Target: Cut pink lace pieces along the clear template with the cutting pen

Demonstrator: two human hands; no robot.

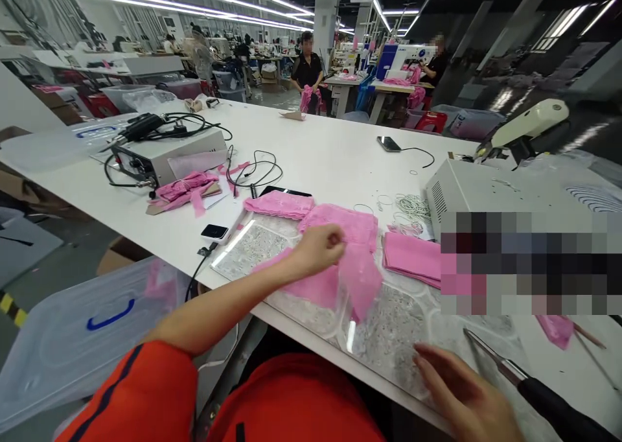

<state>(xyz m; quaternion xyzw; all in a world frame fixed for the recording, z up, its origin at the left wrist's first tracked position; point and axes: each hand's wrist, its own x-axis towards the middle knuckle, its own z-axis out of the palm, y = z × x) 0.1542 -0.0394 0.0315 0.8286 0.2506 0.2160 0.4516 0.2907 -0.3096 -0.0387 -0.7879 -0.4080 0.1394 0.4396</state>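
My left hand (318, 249) is closed in a pinch over the middle of the work surface. From its fingertips hangs a thin pink fabric piece (360, 280), partly see-through. Under that wrist lies another flat pink piece (313, 288) on a clear-covered, grey-patterned board (398, 319). Behind are a folded pink stack (279, 204) and a wider pink pile (357, 220). My right hand (466, 393) is low at the table's front edge, fingers apart and holding nothing. Close to its right lies a pointed metal tool with a black handle (529, 387).
A neat pink stack (411, 257) lies beside a pale machine (466, 192) on the right. Tangled elastic loops (413, 209), a phone (389, 144) and a grey control box (170, 160) with cables are on the table. A lidded plastic bin (92, 351) stands left; people work behind.
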